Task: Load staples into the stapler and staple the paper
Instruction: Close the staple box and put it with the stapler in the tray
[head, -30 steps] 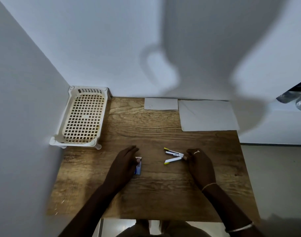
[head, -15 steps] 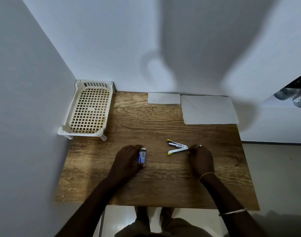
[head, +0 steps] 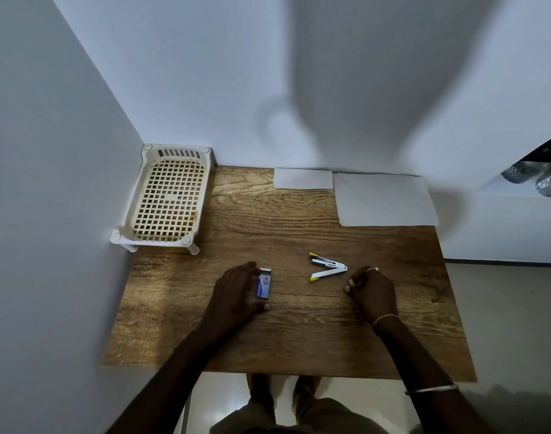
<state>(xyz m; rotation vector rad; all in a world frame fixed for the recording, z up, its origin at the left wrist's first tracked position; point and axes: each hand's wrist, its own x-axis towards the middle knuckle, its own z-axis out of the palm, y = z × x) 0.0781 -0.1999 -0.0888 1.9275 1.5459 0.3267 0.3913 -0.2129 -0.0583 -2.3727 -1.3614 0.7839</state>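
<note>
A small white stapler [head: 328, 267] with yellow tips lies swung open in a V on the wooden table [head: 299, 336]. To its left lies a small blue staple box [head: 264, 287] with its end flap open. My left hand [head: 235, 294] curls around the box, fingers at its far end and thumb at its near end. Just right of the stapler's hinge rests my right hand [head: 372, 291], fingers loosely bent, touching nothing. Two white sheets lie at the table's back edge: a small paper [head: 303, 178] and a larger paper [head: 383, 200].
A cream plastic basket [head: 155, 241] with a grid floor stands on short legs in the back left corner against the walls. Plastic bottles [head: 546, 180] lie on a shelf at the far right. My feet show below the table's near edge.
My right hand has let go of the stapler's hinge end and drawn back slightly. My left hand stays on the staple box, which now lies flat. The camera has pulled back.
</note>
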